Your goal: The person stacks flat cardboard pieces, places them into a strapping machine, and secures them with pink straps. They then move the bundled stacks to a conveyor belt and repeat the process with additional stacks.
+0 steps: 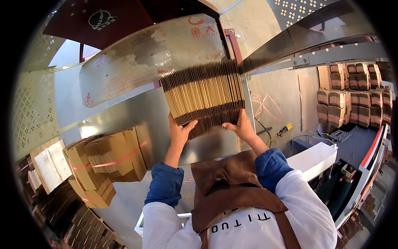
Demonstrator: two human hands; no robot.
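A thick row of folded brown cardboard blanks [203, 93] stands on edge, packed side by side, over the metal table [145, 110]. My left hand [180, 132] grips its near left corner, thumb pointing inward and fingers round the outer side. At the near right corner my right hand [242, 126] holds the same row, its thumb pressed on the near face. Most of the fingers of both hands are hidden behind the cardboard. I cannot tell whether the row rests on the table or is lifted slightly.
Strapped cardboard bundles [112, 159] stand to the left of the table. Beyond the row is a worn panel [137, 54] below a dark red machine cover [99, 18]. More strapped bundles [336, 103] are stacked at the right, past a white trough [315, 159] and a yellow connector [286, 128] with cables.
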